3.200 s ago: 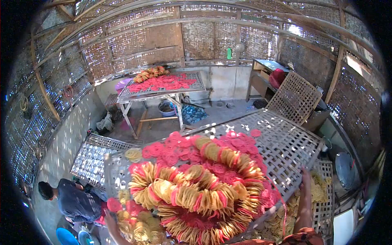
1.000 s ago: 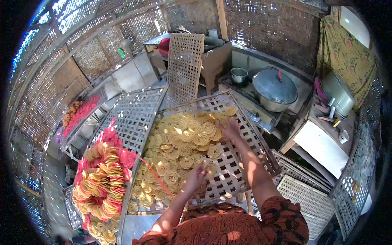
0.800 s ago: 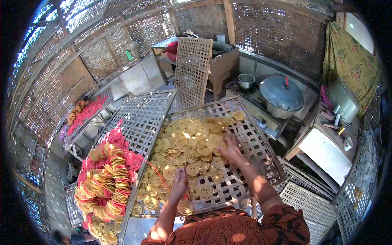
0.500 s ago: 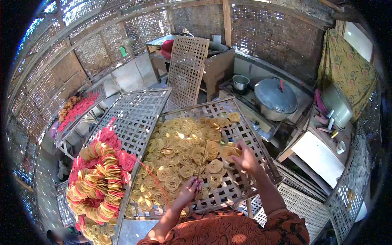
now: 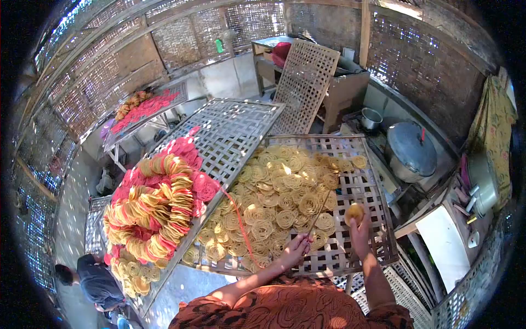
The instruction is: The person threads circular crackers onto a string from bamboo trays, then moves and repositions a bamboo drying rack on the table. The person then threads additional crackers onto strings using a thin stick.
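Observation:
My left hand [image 5: 296, 250] is closed around the lower end of a thin stick [image 5: 319, 215], which slants up and away over the crackers. In my right hand [image 5: 360, 234] is a small stack of yellow round crackers [image 5: 354, 211], held upright between thumb and fingers. Both hands are over a woven bamboo rack [image 5: 359, 183], where many yellow coiled crackers [image 5: 285, 219] lie spread out and overlapping. A red cord [image 5: 239, 222] runs across them toward my left forearm; its lower end is hard to follow.
On a second bamboo rack [image 5: 235, 123] to the left sit pink crackers [image 5: 183, 151] and thick strung loops of yellow and pink crackers [image 5: 175, 181]. A person [image 5: 98, 279] is low at the left. A large lidded pot [image 5: 411, 151] stands at the right.
The view has swung left, so the racks appear farther right. My right hand has drawn away from the stick with the crackers, turning them upright. My left hand keeps the stick.

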The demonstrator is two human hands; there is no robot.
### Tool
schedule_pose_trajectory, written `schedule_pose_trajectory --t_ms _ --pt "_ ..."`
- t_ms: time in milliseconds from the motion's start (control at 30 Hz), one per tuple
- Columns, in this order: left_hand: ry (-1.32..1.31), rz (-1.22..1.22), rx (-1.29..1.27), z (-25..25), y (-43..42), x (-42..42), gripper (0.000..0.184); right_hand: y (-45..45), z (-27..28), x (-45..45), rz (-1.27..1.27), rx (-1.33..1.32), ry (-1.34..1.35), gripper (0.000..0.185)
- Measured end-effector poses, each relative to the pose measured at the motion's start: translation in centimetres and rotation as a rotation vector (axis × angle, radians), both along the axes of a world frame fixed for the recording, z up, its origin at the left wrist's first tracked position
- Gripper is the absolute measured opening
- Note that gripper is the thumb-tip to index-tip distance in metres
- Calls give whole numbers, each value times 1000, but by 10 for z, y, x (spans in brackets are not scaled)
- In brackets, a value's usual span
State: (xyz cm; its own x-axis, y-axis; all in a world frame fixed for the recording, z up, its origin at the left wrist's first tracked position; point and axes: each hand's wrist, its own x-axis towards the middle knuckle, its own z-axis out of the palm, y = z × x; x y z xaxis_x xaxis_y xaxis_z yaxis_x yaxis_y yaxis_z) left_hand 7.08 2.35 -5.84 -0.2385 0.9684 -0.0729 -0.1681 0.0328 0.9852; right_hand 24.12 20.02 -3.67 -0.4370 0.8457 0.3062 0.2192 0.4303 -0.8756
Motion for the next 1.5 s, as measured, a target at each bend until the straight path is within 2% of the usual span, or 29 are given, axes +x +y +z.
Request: schedule_pose_trajectory --t_ms 100,133,167,200,267,300,333,367,467,500,567,600,700,800,933,1033,1133,1233,1300,1367,1400,1500 --pt "82 72 136 -18 1 4 18 -3 13 13 18 104 -156 53" --pt "42 59 18 -13 -2 5 18 -8 40 15 48 -53 -207 56" --pt "4 40 -98 -2 -5 2 18 1 31 28 200 22 -208 56" --pt "-31 15 -212 3 -7 0 19 5 20 30 206 163 -261 54" --pt "61 38 -49 -10 -8 4 21 8 23 29 199 385 -312 49" --pt "102 46 39 -17 -8 5 23 3 38 35 294 80 -240 47" --pt "215 -39 -123 1 -9 1 22 2 32 35 242 147 -253 52" --pt "166 -71 -120 -3 -8 0 22 5 22 33 191 214 -265 58" --pt "-4 -114 -132 -33 -6 2 25 7 2 34 139 457 -383 53" --pt "85 -146 -136 -40 -7 1 26 5 3 34 180 57 -143 53" --pt "265 -214 -130 9 -16 7 29 -1 20 35 241 -720 365 54" --pt "348 -240 -135 20 -21 9 30 -5 35 30 218 -822 397 54" --pt "472 -324 -116 23 -21 7 25 -4 30 28 318 -817 449 55" --pt "411 -360 -244 18 -22 3 26 -6 33 22 288 -701 482 57" --pt "371 -333 -279 18 -23 -1 26 -3 36 20 303 -584 442 62" --pt "273 -316 -294 8 -24 -1 28 1 35 19 320 -297 288 66" --pt "240 -302 -284 9 -22 0 30 0 40 20 162 9 -93 70" --pt "264 -293 -243 31 -23 5 28 -6 59 24 383 -176 280 71" --pt "195 -306 -195 40 -23 7 26 -14 77 26 426 -475 440 66" --pt "282 -303 -155 30 -19 7 27 -16 85 27 427 -733 563 62" --pt "325 -302 -135 23 -17 6 27 -21 91 25 426 -684 559 55" --pt "343 -282 -103 7 -15 6 28 -19 88 23 414 -713 578 54"
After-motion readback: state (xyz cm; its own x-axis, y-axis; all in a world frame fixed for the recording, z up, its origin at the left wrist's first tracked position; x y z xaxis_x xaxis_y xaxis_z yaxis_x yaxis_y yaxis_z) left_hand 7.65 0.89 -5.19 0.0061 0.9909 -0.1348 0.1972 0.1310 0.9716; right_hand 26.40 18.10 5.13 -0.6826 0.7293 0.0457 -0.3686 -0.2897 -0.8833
